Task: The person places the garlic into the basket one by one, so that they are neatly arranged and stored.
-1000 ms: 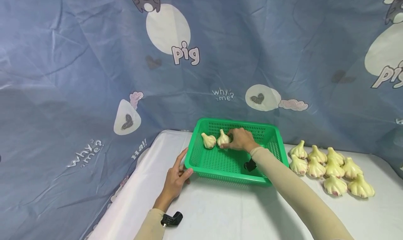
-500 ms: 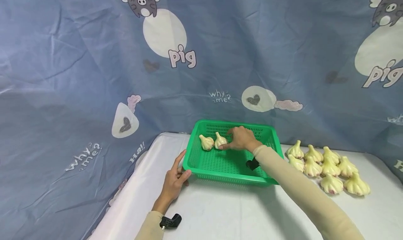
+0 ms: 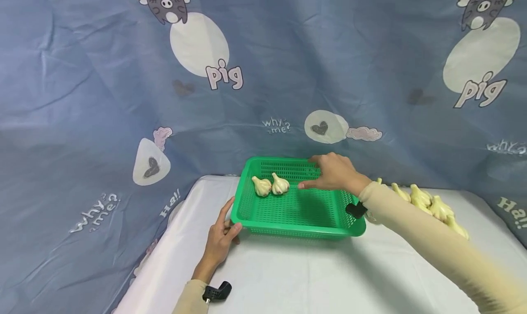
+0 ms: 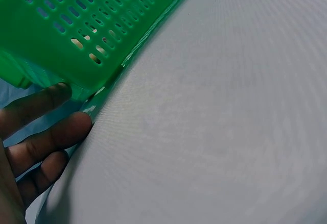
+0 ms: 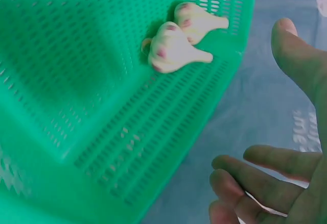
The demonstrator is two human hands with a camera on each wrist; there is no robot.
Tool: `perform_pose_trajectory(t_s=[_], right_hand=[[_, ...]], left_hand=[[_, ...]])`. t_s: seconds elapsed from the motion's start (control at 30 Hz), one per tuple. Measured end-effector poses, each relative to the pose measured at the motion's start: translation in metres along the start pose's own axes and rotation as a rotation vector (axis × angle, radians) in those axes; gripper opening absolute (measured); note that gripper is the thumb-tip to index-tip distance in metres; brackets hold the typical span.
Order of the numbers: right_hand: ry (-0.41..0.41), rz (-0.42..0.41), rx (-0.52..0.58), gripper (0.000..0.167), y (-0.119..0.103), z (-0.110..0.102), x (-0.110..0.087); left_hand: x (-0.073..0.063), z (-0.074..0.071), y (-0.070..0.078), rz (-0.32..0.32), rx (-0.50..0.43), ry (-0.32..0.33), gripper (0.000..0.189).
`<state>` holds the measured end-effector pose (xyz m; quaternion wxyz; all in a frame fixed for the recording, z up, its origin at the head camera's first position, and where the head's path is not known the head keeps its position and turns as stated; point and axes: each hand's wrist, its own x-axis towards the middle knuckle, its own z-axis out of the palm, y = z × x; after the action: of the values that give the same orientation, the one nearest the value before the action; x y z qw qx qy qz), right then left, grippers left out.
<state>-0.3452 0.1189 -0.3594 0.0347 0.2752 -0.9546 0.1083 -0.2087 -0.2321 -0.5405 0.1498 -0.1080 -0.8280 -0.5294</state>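
Two pale garlic bulbs, the left one (image 3: 261,186) and the right one (image 3: 280,184), lie side by side at the back left inside a green plastic basket (image 3: 288,227). My right hand (image 3: 335,171) is over the basket's right half, thumb and fingers spread with nothing between them. In the right wrist view, a gap separates its fingers (image 5: 255,183) from both bulbs. My left hand (image 3: 220,236) holds the basket's front left corner, thumb at the rim and index finger along the left side. The left wrist view has its fingertips (image 4: 79,124) at the basket's lower corner.
Several more garlic bulbs (image 3: 440,208) sit in a group on the white table (image 3: 288,277) right of the basket, partly hidden by my right forearm. A blue printed cloth (image 3: 263,89) hangs right behind the table.
My right hand has let go of the right-hand garlic bulb and moved up and to the right, away from it. My left hand stays at the basket's corner. The head view has shifted slightly.
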Motion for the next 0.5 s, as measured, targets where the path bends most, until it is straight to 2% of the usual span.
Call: perform_pose_trajectory(t_s=[0.17,0.33,0.5], right_hand=[[0.043,0.044,-0.006,0.092,0.024,-0.020,-0.032],[0.025,0.114,0.016,0.096,0.055,-0.031,-0.066],[0.000,0.171,0.007,0.091,0.084,-0.033,-0.101]], left_hand=[[0.000,0.002,-0.002,0.004,-0.007,-0.003,0.076],[-0.001,0.002,-0.004,0.002,-0.006,0.000,0.076],[-0.001,0.002,-0.003,0.010,-0.013,-0.001,0.076]])
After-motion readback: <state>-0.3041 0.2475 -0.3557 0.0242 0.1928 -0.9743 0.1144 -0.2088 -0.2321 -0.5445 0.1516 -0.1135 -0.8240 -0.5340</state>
